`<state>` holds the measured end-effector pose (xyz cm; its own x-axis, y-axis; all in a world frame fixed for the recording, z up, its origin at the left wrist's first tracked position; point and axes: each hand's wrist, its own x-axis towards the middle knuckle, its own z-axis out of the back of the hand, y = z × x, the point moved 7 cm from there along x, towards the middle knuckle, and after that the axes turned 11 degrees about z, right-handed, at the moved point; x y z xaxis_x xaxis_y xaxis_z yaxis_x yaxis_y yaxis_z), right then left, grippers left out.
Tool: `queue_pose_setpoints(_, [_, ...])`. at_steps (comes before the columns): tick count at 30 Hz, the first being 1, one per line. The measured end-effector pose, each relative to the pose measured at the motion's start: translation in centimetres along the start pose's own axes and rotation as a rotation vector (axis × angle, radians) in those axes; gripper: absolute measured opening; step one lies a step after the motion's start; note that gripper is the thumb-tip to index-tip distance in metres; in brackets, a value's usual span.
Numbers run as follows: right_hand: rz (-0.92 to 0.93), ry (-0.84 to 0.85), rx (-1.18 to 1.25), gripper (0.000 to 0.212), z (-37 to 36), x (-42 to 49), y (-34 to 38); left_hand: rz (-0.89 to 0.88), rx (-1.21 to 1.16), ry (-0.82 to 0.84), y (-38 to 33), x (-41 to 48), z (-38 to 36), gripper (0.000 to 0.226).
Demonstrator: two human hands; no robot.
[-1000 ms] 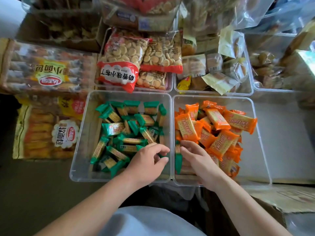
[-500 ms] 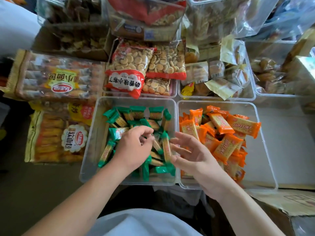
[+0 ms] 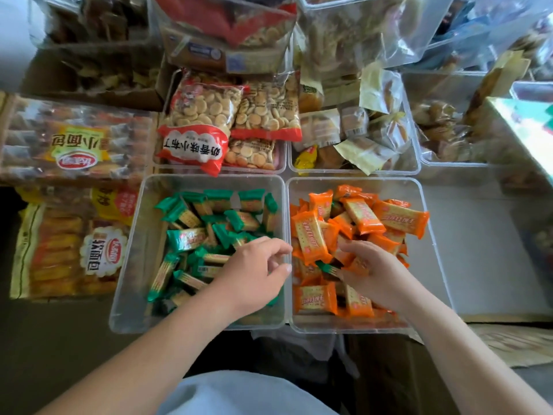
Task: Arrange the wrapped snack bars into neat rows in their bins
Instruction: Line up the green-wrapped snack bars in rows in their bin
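A: Two clear bins side by side at the near edge of the surface. What's in them?

B: The left bin (image 3: 140, 250) holds green-wrapped bars (image 3: 185, 238), a loose heap lying at every angle, with no rows showing. The right bin (image 3: 431, 265) holds orange-wrapped bars (image 3: 363, 215), piled toward its left side and just as jumbled. Its right side is bare plastic.

A: And the hands?

B: The left hand (image 3: 254, 274) is low over the near right corner of the green bin, close to the wall the two bins share. Its fingers are curled and the thumb is out, but I can't tell whether it grips anything. The right hand (image 3: 374, 274) is down in the orange pile, and its fingertips pinch one end of a stray green bar (image 3: 327, 268) lying among the orange ones.

A: What's behind them?

B: There are two more clear bins on the far side. The far left bin (image 3: 257, 171) carries bags of small round biscuits (image 3: 197, 121), and a red-banded bag hangs over its near rim. The far right bin (image 3: 353, 172) holds small wrapped cakes (image 3: 353, 121) in clear and pale yellow wrappers.

A: And to the left?

B: Big bags of bread rolls (image 3: 74, 145) lie flat beside the bins, one behind the other.
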<state>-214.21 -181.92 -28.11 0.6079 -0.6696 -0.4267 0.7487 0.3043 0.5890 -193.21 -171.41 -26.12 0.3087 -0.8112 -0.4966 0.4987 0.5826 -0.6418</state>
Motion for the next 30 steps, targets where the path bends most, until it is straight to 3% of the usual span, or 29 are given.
queue_pose_setpoints(2, [0.047, 0.05, 0.033, 0.042, 0.4, -0.1, -0.7, -0.011, 0.021, 0.005, -1.0, 0.1, -0.8, 0.031])
queue_pose_setpoints(6, [0.005, -0.065, 0.087, 0.035, 2.9, -1.1, -2.6, -0.022, -0.061, 0.088, -3.0, -0.1, -5.2, 0.033])
queue_pose_setpoints(10, [-0.023, -0.057, -0.037, 0.036, 3.5, -2.2, -4.7, 0.161, -0.057, 0.242, -3.4, 1.0, -11.9, 0.064])
queue_pose_setpoints(12, [-0.013, -0.095, 0.039, 0.034, 3.4, -3.1, -5.9, 0.161, -0.029, 0.193, -3.5, 1.1, -13.4, 0.071])
queue_pose_setpoints(15, [0.016, -0.213, 0.108, 0.033, 4.2, -3.8, -6.5, 0.053, -0.014, -0.019, -4.9, 1.3, -11.5, 0.057])
queue_pose_setpoints(17, [0.064, -0.31, 0.116, 0.031, 5.2, -3.5, -5.7, 0.034, 0.027, -0.119, -5.7, 2.5, -9.8, 0.062])
queue_pose_setpoints(20, [0.141, -0.372, -0.009, 0.034, 6.7, -1.7, -3.8, 0.166, 0.091, -0.064, -5.6, 6.2, -9.1, 0.08])
queue_pose_setpoints(23, [0.153, -0.315, -0.208, 0.05, 7.7, 1.4, -3.3, 0.237, 0.161, 0.012, -5.8, 9.0, -9.4, 0.081])
queue_pose_setpoints(26, [0.024, -0.109, -0.302, 0.067, 7.1, 4.7, -4.7, 0.261, 0.237, 0.045, -6.1, 9.7, -9.7, 0.073])
queue_pose_setpoints(30, [-0.013, 0.048, -0.361, 0.072, 4.6, 6.3, -5.5, 0.236, 0.216, 0.187, -5.7, 6.7, -10.8, 0.073])
